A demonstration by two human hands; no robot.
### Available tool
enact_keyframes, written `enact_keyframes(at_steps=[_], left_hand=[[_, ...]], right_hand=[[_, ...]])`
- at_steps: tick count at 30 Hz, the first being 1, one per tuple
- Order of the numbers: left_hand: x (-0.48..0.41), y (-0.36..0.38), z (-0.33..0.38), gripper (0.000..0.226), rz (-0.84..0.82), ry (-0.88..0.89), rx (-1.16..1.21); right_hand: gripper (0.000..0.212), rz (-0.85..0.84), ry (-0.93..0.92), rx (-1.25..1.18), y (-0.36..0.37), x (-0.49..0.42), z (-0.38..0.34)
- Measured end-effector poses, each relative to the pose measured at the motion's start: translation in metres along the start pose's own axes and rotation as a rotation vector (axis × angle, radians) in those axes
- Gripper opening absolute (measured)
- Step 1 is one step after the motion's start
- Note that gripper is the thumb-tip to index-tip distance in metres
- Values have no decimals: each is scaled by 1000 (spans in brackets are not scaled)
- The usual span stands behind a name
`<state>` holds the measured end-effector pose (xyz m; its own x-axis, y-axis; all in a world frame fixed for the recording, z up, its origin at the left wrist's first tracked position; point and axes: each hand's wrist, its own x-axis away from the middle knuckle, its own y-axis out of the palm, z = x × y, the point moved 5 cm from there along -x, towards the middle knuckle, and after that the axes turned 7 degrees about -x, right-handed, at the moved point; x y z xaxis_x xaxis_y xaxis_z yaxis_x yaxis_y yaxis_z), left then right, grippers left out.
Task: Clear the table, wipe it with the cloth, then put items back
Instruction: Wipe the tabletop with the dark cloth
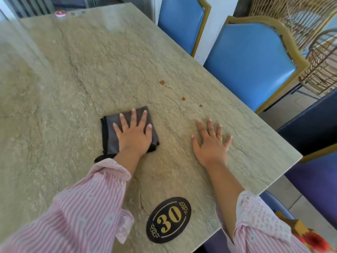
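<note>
A folded dark grey cloth (109,132) lies flat on the greenish stone table (76,84). My left hand (134,133) presses down on the cloth with fingers spread. My right hand (211,141) rests flat on the bare tabletop to the right of the cloth, fingers apart, holding nothing. A few brown stains (162,82) mark the table beyond my right hand, towards the right edge.
A black oval plaque with a gold "30" (168,219) is fixed near the table's front edge. A small pink round object (60,13) sits at the far end. Blue padded chairs (251,64) stand along the right side, with wicker chairs (322,70) behind them.
</note>
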<state>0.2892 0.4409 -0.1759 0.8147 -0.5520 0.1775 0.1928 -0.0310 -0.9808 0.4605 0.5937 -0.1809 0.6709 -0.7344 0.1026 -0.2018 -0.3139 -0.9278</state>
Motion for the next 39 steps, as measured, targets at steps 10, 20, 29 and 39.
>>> enact_keyframes(at_steps=[10, 20, 29, 39], left_hand=[[50, 15, 37, 64, 84, 219, -9], [-18, 7, 91, 54, 5, 231, -45], [-31, 2, 76, 54, 65, 223, -30], [-40, 6, 145, 53, 43, 367, -77]], right_hand=[[46, 139, 124, -268, -43, -22, 54], [55, 15, 116, 16, -35, -50, 71], [56, 30, 115, -8, -35, -50, 70], [55, 62, 103, -30, -35, -51, 71]])
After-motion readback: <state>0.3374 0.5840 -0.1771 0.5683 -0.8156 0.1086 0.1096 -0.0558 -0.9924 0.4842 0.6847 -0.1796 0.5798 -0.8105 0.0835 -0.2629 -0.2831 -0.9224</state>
